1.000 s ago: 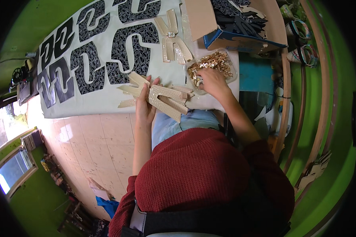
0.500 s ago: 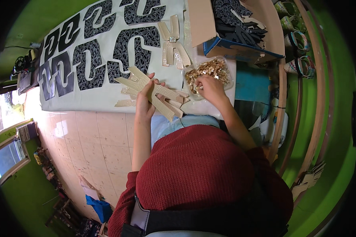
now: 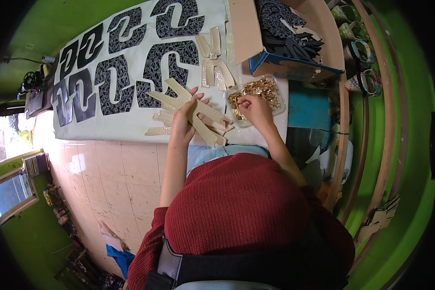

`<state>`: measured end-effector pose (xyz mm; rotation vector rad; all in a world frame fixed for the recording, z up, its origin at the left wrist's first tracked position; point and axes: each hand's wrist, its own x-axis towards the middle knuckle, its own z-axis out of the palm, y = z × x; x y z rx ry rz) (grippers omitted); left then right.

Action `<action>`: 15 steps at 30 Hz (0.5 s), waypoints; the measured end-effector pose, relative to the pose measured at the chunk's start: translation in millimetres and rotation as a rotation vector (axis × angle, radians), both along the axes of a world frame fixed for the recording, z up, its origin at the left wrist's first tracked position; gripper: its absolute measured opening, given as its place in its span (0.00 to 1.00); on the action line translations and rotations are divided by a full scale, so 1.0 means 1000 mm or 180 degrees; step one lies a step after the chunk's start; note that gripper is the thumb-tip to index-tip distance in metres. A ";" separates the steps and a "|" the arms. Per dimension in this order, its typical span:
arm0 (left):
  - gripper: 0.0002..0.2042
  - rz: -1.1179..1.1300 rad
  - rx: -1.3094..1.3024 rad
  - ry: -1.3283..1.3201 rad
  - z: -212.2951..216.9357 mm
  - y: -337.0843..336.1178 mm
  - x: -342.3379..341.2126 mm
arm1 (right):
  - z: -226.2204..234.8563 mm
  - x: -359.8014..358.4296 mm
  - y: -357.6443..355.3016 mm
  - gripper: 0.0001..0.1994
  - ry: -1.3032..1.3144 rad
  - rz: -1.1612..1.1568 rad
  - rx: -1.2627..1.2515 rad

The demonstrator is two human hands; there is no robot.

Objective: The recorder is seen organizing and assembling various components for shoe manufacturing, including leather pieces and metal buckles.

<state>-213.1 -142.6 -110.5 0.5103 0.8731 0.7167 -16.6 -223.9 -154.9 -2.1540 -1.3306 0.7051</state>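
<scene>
Beige crocodile-textured strap pieces (image 3: 205, 129), crossed in an X-like shape, are gripped in my left hand (image 3: 182, 121) just above the table's near edge. Its thumb and fingers close around their middle. My right hand (image 3: 255, 111) is over the near left part of a clear plastic tub (image 3: 281, 110), its fingers pinched together. Small shiny gold metal pieces (image 3: 263, 88) fill the tub. Whether one is between those fingertips I cannot make out. More beige straps (image 3: 158, 130) lie under and beside my left hand. A similar strap piece with a sparkling centre ornament (image 3: 213, 56) lies farther back.
Black patterned S-shaped cut-outs (image 3: 112, 84) lie in rows on the pale-covered table (image 3: 140, 126). An open cardboard box (image 3: 295, 72) of dark cut pieces stands behind the tub. Wooden rack rails (image 3: 343, 135) with strapped footwear (image 3: 365, 79) run along the right. A sewing machine (image 3: 31, 82) stands far left.
The whole view has shifted slightly. My left hand keeps its grip on the beige straps, and my right hand stays at the tub with its fingers drawn together.
</scene>
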 end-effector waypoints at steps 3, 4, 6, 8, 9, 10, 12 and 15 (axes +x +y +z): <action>0.21 -0.0146 0.0184 0.0060 0.004 0.005 0.008 | 0.001 0.010 -0.009 0.08 0.1903 -0.0062 0.0463; 0.21 -0.0163 0.0196 0.0048 0.006 0.006 0.013 | 0.005 0.011 -0.010 0.08 0.1890 -0.0075 0.0480; 0.22 -0.0558 0.0578 0.0316 0.009 0.009 0.027 | 0.024 0.013 -0.015 0.09 0.3022 -0.0064 0.0545; 0.26 -0.0771 0.0892 0.0325 0.009 0.010 0.035 | 0.044 0.011 -0.014 0.10 0.3286 -0.0112 0.0330; 0.25 -0.1002 0.1094 0.0242 0.012 0.009 0.041 | 0.050 0.010 -0.014 0.09 0.3339 -0.0125 0.0241; 0.24 -0.1229 0.1293 0.0159 0.015 0.007 0.045 | 0.056 0.009 -0.014 0.09 0.3393 -0.0136 0.0147; 0.23 -0.1339 0.1320 0.0139 0.016 0.006 0.050 | 0.067 0.002 -0.010 0.09 0.3465 -0.0147 0.0283; 0.16 -0.0925 0.1296 0.0196 0.020 0.001 0.054 | 0.077 -0.009 -0.004 0.09 0.3498 -0.0223 0.0642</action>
